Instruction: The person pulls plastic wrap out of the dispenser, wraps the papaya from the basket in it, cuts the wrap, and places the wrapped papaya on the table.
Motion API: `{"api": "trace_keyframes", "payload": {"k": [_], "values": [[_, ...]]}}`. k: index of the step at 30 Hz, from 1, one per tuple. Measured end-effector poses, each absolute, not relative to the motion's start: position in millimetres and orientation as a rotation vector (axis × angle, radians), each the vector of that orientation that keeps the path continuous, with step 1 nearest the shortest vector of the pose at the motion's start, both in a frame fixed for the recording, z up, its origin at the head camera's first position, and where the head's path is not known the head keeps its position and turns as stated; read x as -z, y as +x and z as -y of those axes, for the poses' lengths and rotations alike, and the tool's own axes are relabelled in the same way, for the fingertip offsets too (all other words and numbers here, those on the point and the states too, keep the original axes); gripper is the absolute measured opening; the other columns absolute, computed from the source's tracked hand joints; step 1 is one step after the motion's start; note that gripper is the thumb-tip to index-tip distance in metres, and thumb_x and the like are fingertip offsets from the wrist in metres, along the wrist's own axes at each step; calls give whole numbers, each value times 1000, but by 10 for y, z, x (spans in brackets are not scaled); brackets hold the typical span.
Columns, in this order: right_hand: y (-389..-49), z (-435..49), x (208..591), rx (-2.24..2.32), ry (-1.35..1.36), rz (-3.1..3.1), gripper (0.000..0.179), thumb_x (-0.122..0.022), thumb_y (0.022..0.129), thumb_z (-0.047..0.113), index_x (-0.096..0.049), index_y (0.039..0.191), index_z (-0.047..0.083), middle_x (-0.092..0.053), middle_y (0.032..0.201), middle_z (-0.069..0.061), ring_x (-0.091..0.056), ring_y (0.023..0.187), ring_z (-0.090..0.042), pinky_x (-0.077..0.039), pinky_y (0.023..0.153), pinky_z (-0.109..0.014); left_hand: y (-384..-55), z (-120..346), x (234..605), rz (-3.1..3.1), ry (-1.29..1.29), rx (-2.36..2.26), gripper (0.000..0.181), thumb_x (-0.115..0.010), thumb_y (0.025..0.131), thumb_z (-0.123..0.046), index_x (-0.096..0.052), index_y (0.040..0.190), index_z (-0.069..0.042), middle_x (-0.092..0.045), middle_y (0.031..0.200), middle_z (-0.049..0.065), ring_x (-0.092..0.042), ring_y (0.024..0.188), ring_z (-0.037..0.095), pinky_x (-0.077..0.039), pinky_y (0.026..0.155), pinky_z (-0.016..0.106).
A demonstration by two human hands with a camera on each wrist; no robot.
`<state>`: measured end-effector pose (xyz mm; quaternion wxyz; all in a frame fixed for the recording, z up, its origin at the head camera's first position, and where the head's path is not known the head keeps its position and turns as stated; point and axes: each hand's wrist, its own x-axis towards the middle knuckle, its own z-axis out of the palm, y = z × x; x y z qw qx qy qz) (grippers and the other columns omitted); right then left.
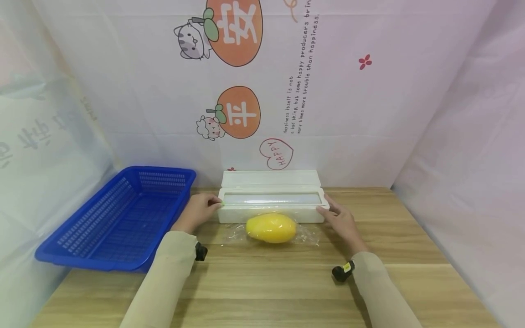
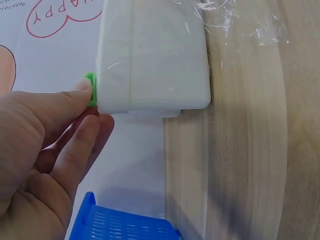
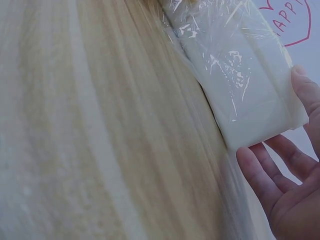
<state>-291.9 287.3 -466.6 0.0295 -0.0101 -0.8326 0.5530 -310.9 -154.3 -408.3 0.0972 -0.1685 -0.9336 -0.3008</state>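
A white cling film box (image 1: 235, 215) stands with its lid (image 1: 270, 179) raised, showing the film roll (image 1: 272, 199) inside. At the box's left end my left hand (image 1: 199, 210) pinches a small green slide cutter (image 2: 91, 90) between thumb and fingers. My right hand (image 1: 341, 223) holds the opposite end, thumb on the top edge and fingers against the end face. Clear film (image 3: 232, 75) hangs over the box front and spreads on the table. A smooth yellow oblong fruit (image 1: 271, 228), like a mango or papaya, lies on its side amid this film, close against the box.
To the left, a blue plastic basket (image 1: 112, 264) with slotted walls stands beside my left forearm. A printed white cloth (image 1: 340, 114) rises behind the wooden table (image 1: 262, 282), with more cloth at both sides. Each wrist wears a small black camera.
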Motion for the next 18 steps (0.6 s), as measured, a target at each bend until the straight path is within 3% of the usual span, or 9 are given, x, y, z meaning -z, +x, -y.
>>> {"api": "trace_keyframes", "payload": {"k": [12,18], "values": [[-2883,-2882,4635,-1803,-33,2545,77,-66,93,52,-31,157,30,-42,151,-23,-67,100,-32,-57,82,-36,-3088,1513,4064,2825,-377,950,20,-69,97,-17,-76,109,-3,-73,109,13,-67,101,28,-53,90,45],[-2881,-2919,4609,-2037,49,2469,77,-65,97,44,-25,160,28,-35,155,-23,-62,113,-35,-52,96,-43,-3067,1512,4045,2822,-367,957,22,-68,97,-17,-75,112,-3,-72,111,13,-66,103,28,-52,91,45]]}}
